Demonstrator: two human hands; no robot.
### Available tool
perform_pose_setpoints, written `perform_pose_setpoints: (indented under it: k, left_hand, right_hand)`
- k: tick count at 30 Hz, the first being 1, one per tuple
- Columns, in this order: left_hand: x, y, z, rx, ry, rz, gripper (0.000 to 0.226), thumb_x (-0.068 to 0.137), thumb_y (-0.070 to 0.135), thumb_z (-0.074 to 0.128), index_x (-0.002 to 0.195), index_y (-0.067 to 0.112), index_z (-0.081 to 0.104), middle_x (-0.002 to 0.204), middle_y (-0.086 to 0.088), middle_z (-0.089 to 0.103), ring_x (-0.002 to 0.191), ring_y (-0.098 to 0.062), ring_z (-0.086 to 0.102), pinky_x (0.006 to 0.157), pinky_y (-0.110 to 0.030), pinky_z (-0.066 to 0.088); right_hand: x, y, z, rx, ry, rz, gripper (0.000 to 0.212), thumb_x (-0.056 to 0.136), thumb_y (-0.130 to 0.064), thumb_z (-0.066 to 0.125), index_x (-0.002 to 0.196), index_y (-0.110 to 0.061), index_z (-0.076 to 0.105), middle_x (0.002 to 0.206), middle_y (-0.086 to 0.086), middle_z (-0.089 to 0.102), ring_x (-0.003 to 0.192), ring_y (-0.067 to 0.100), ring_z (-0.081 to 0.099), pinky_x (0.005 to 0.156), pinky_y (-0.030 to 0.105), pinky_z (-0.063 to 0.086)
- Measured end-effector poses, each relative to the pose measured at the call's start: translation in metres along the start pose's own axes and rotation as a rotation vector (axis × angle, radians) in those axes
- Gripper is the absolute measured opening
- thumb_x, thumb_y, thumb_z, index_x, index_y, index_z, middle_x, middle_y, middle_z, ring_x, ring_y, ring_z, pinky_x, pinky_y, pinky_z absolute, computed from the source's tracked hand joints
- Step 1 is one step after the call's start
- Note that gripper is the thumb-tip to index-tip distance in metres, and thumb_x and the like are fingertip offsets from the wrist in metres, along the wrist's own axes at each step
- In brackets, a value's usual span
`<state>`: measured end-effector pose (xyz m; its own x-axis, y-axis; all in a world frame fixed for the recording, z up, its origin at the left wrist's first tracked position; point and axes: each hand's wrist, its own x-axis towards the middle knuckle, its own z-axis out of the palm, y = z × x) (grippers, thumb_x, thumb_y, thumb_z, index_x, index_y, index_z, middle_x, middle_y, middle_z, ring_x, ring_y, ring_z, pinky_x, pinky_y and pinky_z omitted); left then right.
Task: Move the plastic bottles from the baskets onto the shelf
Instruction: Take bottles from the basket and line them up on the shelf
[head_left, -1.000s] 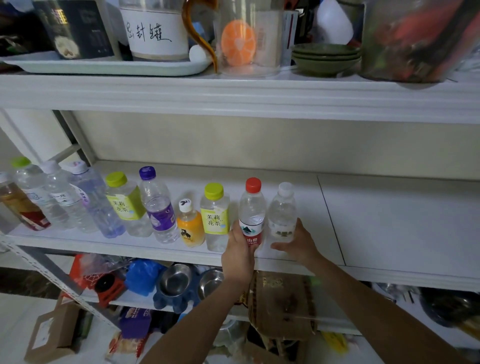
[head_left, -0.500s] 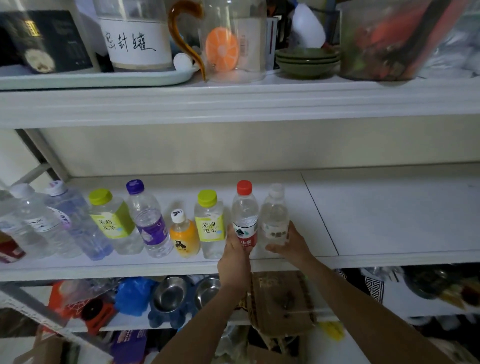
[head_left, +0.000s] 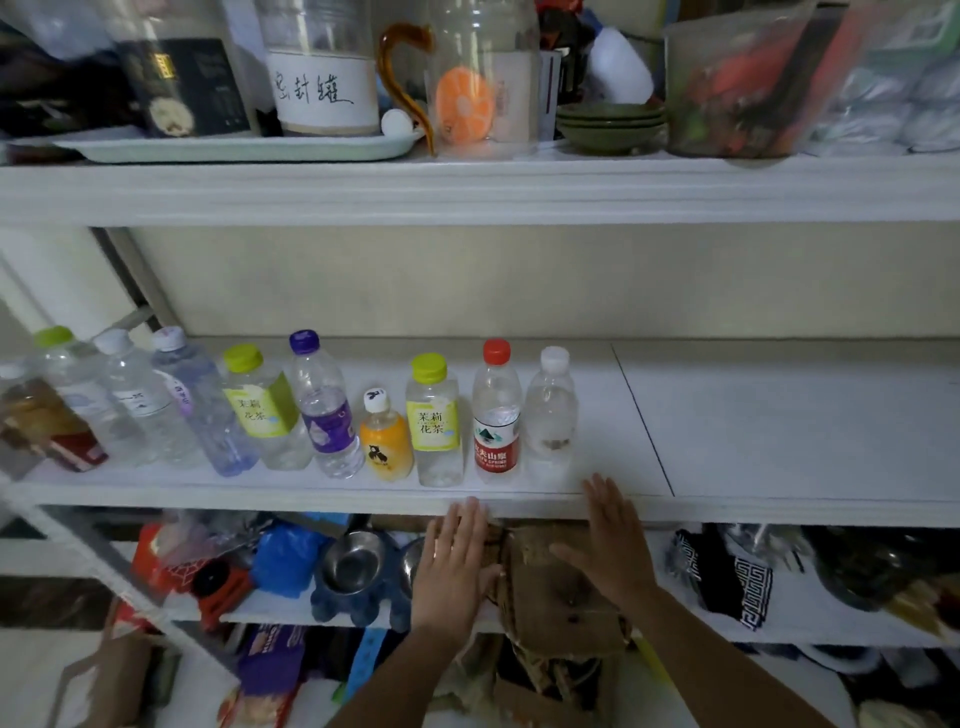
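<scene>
Head view: a row of plastic bottles is seen standing upright along the front of the middle shelf (head_left: 779, 447), running from nine o'clock in the frame to just past centre. The right end is closed off by the white-capped bottle (head_left: 550, 415). The red-capped bottle (head_left: 496, 415) is planted just beside it at its nine o'clock. Further that way the tea bottle (head_left: 434, 421), the small orange bottle (head_left: 385, 444) and the purple-capped bottle (head_left: 324, 410) are lined up. The far-left bottles are blurred, so no count can be trusted.

The left hand (head_left: 452, 561) is held flat with straight fingers and nothing in it, at six o'clock of the red-capped bottle and below the shelf edge. The right hand (head_left: 608, 545) is likewise spread and empty, at five o'clock of the white-capped bottle, with its fingertips up by the shelf lip. No bottle is touched.

Every bottle in sight is judged delivered. No basket is in shot, so what is left to fetch cannot be told. Bare shelf is on offer at three o'clock of the white-capped bottle.
</scene>
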<state>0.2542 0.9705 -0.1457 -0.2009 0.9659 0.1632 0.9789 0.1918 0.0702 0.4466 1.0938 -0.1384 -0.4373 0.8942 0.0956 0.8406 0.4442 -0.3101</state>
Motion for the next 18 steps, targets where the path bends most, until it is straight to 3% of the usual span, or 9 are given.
perform_pose_setpoints:
  k: [2,5,7,10,13,18]
  left_hand:
    - [-0.017,-0.001,-0.01,0.072,-0.014,-0.049,0.066,0.097,0.053,0.011,0.153,0.021,-0.005,0.161,-0.002,-0.009,0.146,-0.025,-0.019,0.117,-0.04,-0.013]
    - [-0.052,0.004,-0.032,0.088,-0.001,-0.242,0.067,0.094,0.053,0.013,0.152,0.02,0.02,0.159,-0.006,0.014,0.148,-0.027,0.003,0.117,-0.043,-0.01]
    - [-0.079,0.002,-0.04,0.096,-0.021,-0.347,0.069,0.093,0.056,0.009,0.153,0.023,0.015,0.16,-0.004,0.008,0.147,-0.03,0.003,0.117,-0.045,-0.012]
    - [-0.136,-0.014,-0.049,0.148,-0.044,-0.547,0.066,0.096,0.058,0.012,0.153,0.026,0.007,0.16,-0.002,0.004,0.147,-0.029,0.001,0.119,-0.044,-0.001]
    - [-0.211,-0.038,-0.057,0.114,-0.079,-0.761,0.068,0.098,0.058,0.016,0.151,0.025,-0.013,0.159,0.001,-0.017,0.146,-0.028,-0.018,0.115,-0.041,-0.016]
    - [-0.363,-0.056,-0.088,0.179,-0.067,-1.179,0.067,0.097,0.058,0.006,0.147,0.023,-0.024,0.155,0.001,-0.028,0.138,-0.026,-0.031,0.114,-0.041,-0.017]
  right_hand:
    - [-0.008,-0.003,-0.002,-0.016,-0.022,-0.055,0.097,0.085,-0.064,0.051,0.153,-0.018,0.001,0.161,0.003,-0.011,0.148,0.022,-0.01,0.121,0.04,-0.004]
    - [-0.024,-0.021,0.0,-0.006,-0.048,-0.174,0.09,0.086,-0.06,0.051,0.153,-0.021,0.006,0.159,-0.005,-0.013,0.148,0.021,-0.006,0.121,0.041,0.006]
    - [-0.036,-0.037,0.001,-0.022,-0.063,-0.288,0.095,0.08,-0.065,0.054,0.153,-0.021,0.013,0.161,-0.001,-0.002,0.148,0.023,0.004,0.119,0.039,0.014]
    - [-0.052,-0.073,0.009,-0.063,-0.1,-0.51,0.1,0.076,-0.067,0.061,0.152,-0.016,0.019,0.16,0.007,0.01,0.147,0.026,0.012,0.117,0.041,0.014]
    - [-0.077,-0.131,0.026,-0.027,-0.232,-0.687,0.1,0.081,-0.067,0.055,0.154,-0.017,0.008,0.161,0.007,0.0,0.149,0.025,0.003,0.118,0.041,0.007]
    - [-0.156,-0.253,0.051,0.014,-0.344,-1.066,0.102,0.081,-0.068,0.053,0.154,-0.017,0.004,0.161,0.005,-0.004,0.149,0.024,-0.001,0.119,0.041,0.003]
